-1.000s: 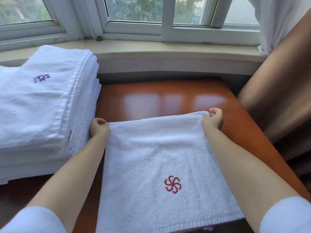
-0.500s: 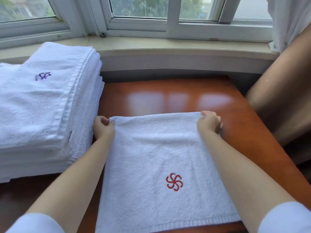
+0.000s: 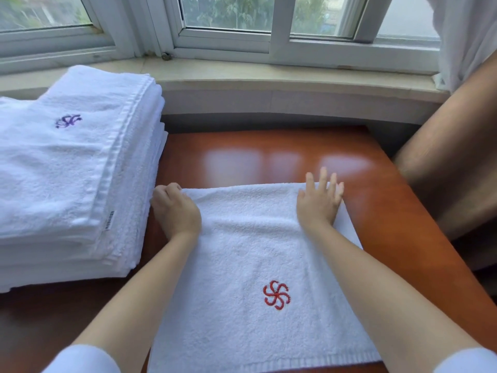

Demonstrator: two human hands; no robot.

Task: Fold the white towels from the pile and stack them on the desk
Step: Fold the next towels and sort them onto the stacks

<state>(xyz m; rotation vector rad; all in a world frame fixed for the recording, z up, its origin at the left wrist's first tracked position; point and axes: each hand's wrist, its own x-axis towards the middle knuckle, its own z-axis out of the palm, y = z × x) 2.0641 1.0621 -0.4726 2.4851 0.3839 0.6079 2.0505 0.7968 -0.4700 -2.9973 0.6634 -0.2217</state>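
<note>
The white towel (image 3: 258, 265) lay flat on the reddish wooden surface (image 3: 390, 211) directly in front of the person, its long axis running away from the body toward the window sill (image 3: 269, 76), with its near hem at the bottom of the view and its far edge lying crosswise just beyond the hands. A red pinwheel emblem (image 3: 277, 295) sat on the nearer half, a little right of centre. The left hand (image 3: 174, 208) rested on the far left corner with its fingers curled over the towel's edge, apparently pinching it, though the fingertips themselves were hidden under the knuckles. The right hand (image 3: 320, 203) lay on the far right corner with its fingers straight and spread, flat on the cloth and holding nothing, the fingertips reaching past the far edge. Both hands were thus level with each other at the far end, one at each corner, so neither was nearer the work than the other. The stack of folded towels (image 3: 75, 170) stood just beside the left hand, to the left of the flat towel, which made the left the nearer hand for any transfer there. Any further fold would probably be made across the long axis, toward or away from the body.
</note>
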